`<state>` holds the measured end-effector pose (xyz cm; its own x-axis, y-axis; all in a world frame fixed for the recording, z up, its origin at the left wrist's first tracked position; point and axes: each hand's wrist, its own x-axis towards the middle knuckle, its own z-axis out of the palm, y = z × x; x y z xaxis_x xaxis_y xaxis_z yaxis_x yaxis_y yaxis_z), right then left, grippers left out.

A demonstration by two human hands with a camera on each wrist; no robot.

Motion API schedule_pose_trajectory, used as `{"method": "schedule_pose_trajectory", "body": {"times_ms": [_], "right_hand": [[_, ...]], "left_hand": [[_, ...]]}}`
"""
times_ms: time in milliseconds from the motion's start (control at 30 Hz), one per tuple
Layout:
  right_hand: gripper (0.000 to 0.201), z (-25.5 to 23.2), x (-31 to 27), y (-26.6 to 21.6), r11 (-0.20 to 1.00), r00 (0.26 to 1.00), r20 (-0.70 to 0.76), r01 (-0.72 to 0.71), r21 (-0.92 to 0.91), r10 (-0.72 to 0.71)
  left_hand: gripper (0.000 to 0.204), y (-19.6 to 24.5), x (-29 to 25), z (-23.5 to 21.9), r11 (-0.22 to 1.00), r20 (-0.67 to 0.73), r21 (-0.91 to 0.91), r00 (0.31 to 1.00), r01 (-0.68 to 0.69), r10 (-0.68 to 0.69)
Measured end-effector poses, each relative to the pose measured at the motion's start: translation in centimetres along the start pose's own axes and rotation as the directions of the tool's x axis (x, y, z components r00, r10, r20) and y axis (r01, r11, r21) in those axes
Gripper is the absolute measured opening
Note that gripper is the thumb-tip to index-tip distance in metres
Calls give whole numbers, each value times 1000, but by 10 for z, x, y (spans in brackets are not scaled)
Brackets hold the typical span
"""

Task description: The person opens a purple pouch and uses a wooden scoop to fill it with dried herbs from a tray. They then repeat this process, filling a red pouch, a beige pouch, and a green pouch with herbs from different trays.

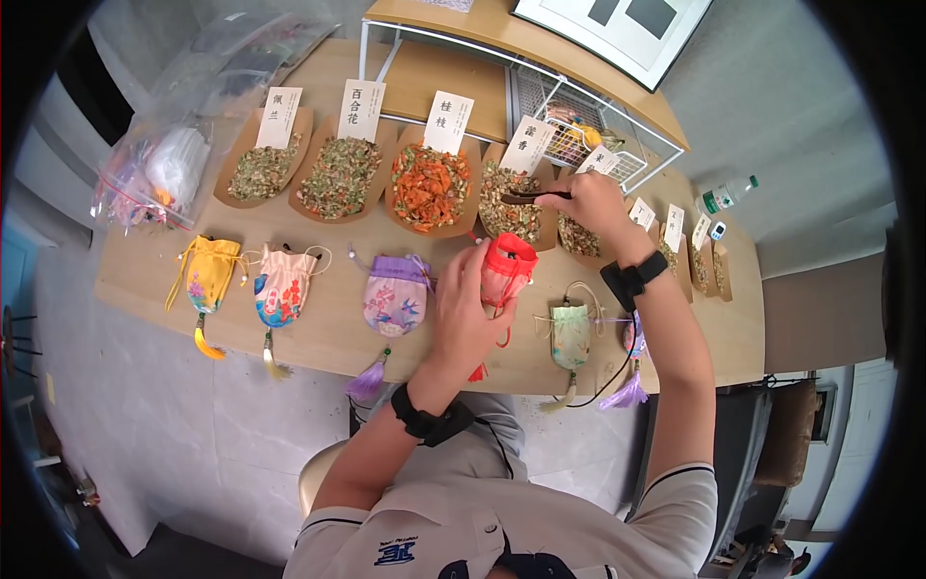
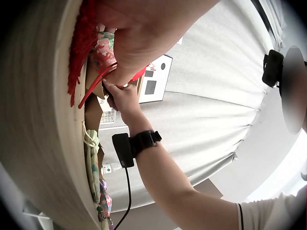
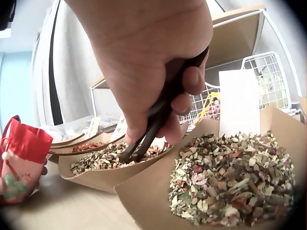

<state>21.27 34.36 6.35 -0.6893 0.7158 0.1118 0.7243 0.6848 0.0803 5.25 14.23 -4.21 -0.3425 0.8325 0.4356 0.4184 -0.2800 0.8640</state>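
Observation:
My left hand (image 1: 458,314) holds a red drawstring pouch (image 1: 508,262) with its mouth upward, above the table's front half. The pouch also shows in the right wrist view, red at the top with a pink patterned body (image 3: 19,170). Dark tongs (image 3: 160,112) are in the grip of my right hand (image 1: 596,205). Their tips point down into the chopped dried herbs (image 3: 103,160) of a brown paper tray (image 3: 96,179), close together at the herbs' surface. In the left wrist view, a red tassel (image 2: 84,48) hangs beneath my left hand.
More paper trays of dried herbs with name cards stand in a row, one with orange pieces (image 1: 429,188). Yellow (image 1: 209,275), pink (image 1: 283,285), purple (image 1: 395,294) and green (image 1: 570,333) pouches lie along the front. Behind are a wire-framed shelf (image 1: 453,82), plastic bags (image 1: 178,164) and a bottle (image 1: 725,196).

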Motion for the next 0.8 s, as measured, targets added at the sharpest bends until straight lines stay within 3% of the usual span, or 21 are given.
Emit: {"method": "schedule_pose_trajectory", "body": {"times_ms": [167,267,467,633,800], "right_hand": [[33,11,-4,-1,997,998,-46,29,-68,-33],[37,24,-7,1,989,982,-152,94,-116,-112],[41,23,-14,-9,973,975,-162,116,-201,-149],[45,23,-18,-12,981,974,-183,103,-162,-132],[36,17,-32,-11,995,968,-237,72,-68,-86]], "left_hand": [[88,0,0,0,1000,-2,14,1000,-5,5],[87,0,0,0,1000,-1,14,1000,-1,1],[88,-2,0,1,1000,-8,17,1000,-15,15],[86,1,-1,-1,998,33,-51,999,42,-41],[87,0,0,0,1000,4,4,1000,-9,9]]}}
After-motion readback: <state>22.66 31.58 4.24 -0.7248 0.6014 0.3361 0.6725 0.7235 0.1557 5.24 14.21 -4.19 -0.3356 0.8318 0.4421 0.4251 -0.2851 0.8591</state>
